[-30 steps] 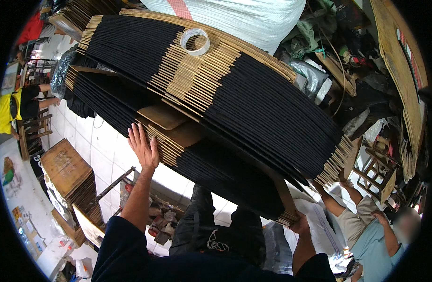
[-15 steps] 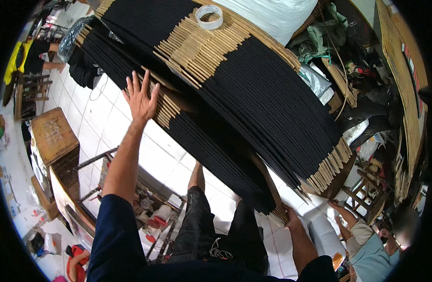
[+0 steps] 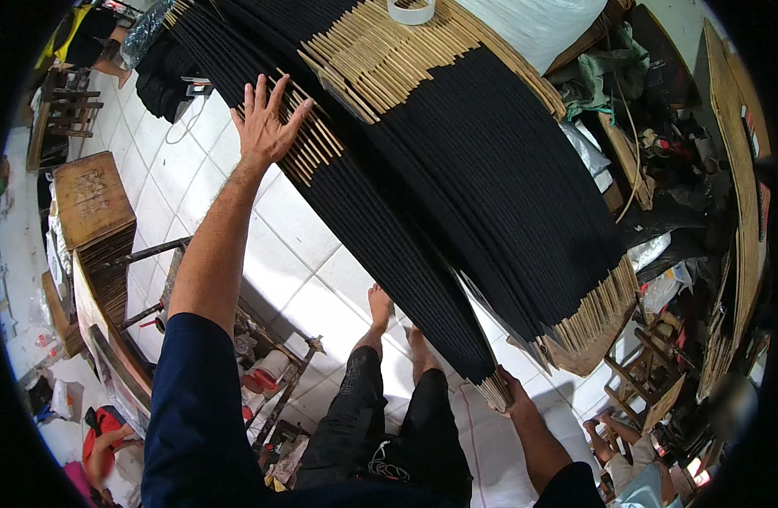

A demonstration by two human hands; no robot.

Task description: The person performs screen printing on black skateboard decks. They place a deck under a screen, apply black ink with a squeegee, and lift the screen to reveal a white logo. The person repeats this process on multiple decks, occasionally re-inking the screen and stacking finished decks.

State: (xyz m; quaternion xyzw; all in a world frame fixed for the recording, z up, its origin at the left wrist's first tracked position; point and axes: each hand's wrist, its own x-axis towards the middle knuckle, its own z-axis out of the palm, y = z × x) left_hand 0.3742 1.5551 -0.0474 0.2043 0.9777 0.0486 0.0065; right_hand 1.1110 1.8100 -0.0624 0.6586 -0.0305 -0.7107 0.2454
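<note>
A long stack of thin tan boards with black bands [image 3: 355, 212] stretches diagonally from upper left to lower right, its layers stepped along the edge. My left hand [image 3: 269, 123] lies spread on the bare tan strip of that stack, fingers apart. At the lower right end, my right hand [image 3: 518, 396] holds the stack's tan tip, its fingers partly hidden behind it. Just beyond lies a second, wider stack of black-banded boards [image 3: 499, 152], also stepped. A dark gap runs between the two stacks. On the far stack's tan strip sits a white tape roll [image 3: 412, 10].
A white sack [image 3: 516, 25] bulges behind the far stack. To the left stand a wooden box [image 3: 94, 199] and a metal-framed rack [image 3: 279, 398] with clutter. Piled cloth and a wooden stool [image 3: 651, 372] are at right. Other people sit at the lower corners; white tiles cover the floor.
The view has shifted, and my feet now show below the near stack. More of the near stack's stepped face is visible, and the gap behind it looks narrower. Both hands stay on it.
</note>
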